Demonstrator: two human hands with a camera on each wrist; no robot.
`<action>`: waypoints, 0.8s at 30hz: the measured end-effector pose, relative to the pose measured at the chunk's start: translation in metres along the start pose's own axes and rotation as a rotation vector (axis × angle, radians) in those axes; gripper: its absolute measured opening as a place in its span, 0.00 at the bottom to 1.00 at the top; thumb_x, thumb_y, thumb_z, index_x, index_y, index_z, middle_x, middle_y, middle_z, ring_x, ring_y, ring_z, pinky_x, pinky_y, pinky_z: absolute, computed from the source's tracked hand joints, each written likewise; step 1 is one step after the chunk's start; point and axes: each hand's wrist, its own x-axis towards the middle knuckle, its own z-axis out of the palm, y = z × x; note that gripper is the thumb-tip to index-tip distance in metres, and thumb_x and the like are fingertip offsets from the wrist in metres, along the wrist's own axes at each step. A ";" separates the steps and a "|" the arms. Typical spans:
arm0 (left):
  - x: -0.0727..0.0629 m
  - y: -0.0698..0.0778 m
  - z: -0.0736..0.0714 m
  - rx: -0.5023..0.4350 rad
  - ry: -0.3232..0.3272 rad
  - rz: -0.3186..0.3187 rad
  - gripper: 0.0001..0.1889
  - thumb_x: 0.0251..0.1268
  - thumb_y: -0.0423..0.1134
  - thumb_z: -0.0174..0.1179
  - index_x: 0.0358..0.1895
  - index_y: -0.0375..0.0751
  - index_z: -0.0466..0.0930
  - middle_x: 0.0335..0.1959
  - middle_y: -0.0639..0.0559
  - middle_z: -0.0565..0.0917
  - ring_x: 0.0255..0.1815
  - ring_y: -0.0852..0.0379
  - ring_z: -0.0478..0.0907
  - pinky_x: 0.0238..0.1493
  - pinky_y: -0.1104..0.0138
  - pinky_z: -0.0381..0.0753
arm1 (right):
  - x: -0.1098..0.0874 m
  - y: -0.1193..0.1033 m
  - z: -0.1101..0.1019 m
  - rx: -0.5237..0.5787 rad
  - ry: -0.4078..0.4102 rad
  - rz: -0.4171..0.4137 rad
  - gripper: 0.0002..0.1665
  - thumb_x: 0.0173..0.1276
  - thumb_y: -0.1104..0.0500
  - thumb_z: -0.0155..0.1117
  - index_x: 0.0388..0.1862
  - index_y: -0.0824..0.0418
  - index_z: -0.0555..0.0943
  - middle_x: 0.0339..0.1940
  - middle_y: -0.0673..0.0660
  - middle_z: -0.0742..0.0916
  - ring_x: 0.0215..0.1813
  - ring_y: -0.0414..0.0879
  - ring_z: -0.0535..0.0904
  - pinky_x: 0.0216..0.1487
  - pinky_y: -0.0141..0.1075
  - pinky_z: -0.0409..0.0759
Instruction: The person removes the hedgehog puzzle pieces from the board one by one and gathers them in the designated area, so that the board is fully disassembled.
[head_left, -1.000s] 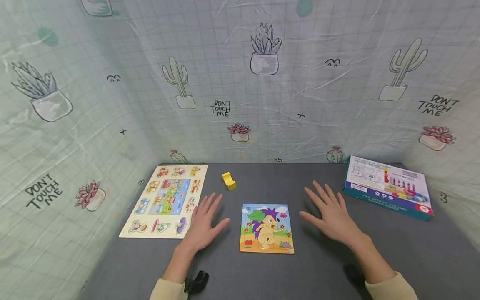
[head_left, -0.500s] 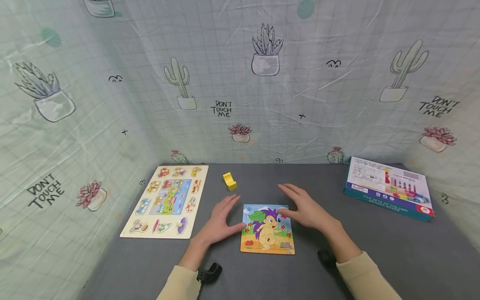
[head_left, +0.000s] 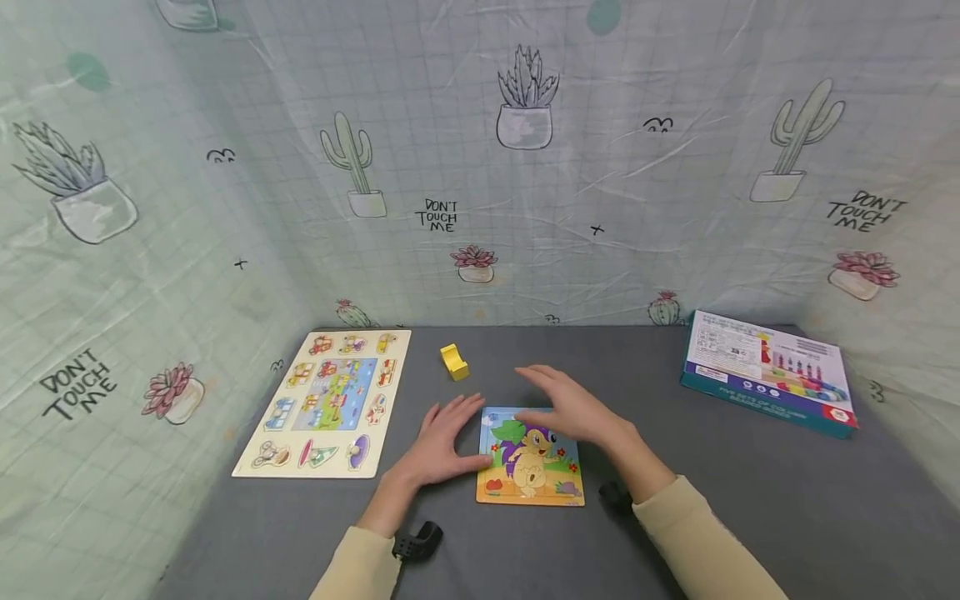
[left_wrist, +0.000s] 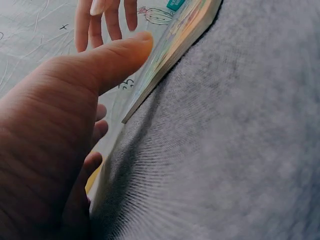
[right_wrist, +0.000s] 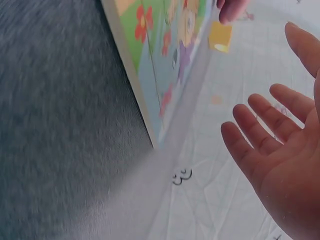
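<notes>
A square hedgehog jigsaw puzzle (head_left: 531,479) lies flat on the dark grey table in the middle of the head view. At its left edge is my left hand (head_left: 437,450), fingers extended and thumb pointing over the border. My right hand (head_left: 576,410) hovers above its upper right corner, covering part of the picture there. Both palms face inward with nothing held. In the left wrist view the thumb (left_wrist: 125,52) reaches close to the edge of the puzzle (left_wrist: 185,37). The right wrist view shows spread fingers (right_wrist: 245,130) beyond the puzzle's far side.
A yellow block (head_left: 454,362) with a curved notch stands behind the puzzle. To the left lies a cream peg puzzle board (head_left: 250,458) with several picture pieces. A teal and white beaded toy box (head_left: 765,400) rests at the right. Printed cloth (head_left: 600,183) walls in the back and sides.
Both hands have moved inward toward the hedgehog puzzle. The right hand travelled farther, leftward from open table to above the puzzle's upper right corner. The objects have stayed in place.
</notes>
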 end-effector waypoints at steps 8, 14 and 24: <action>-0.001 0.001 -0.001 0.020 -0.028 -0.005 0.47 0.57 0.64 0.67 0.78 0.45 0.64 0.75 0.50 0.68 0.79 0.45 0.53 0.74 0.40 0.38 | 0.009 -0.005 0.012 0.003 -0.062 -0.006 0.41 0.70 0.48 0.70 0.76 0.63 0.69 0.71 0.62 0.74 0.70 0.58 0.71 0.65 0.56 0.72; 0.003 0.003 -0.004 0.037 -0.043 0.009 0.47 0.58 0.63 0.68 0.78 0.45 0.64 0.77 0.51 0.66 0.80 0.45 0.52 0.73 0.39 0.38 | 0.015 -0.005 0.015 -0.014 -0.084 -0.001 0.38 0.70 0.48 0.70 0.72 0.64 0.72 0.64 0.60 0.79 0.61 0.55 0.78 0.59 0.50 0.77; 0.000 0.003 -0.005 0.051 -0.066 0.001 0.46 0.58 0.64 0.67 0.77 0.47 0.65 0.76 0.52 0.67 0.80 0.47 0.52 0.74 0.39 0.37 | 0.026 -0.010 0.026 0.014 -0.178 0.030 0.31 0.68 0.52 0.73 0.65 0.64 0.78 0.52 0.55 0.82 0.52 0.49 0.80 0.54 0.45 0.79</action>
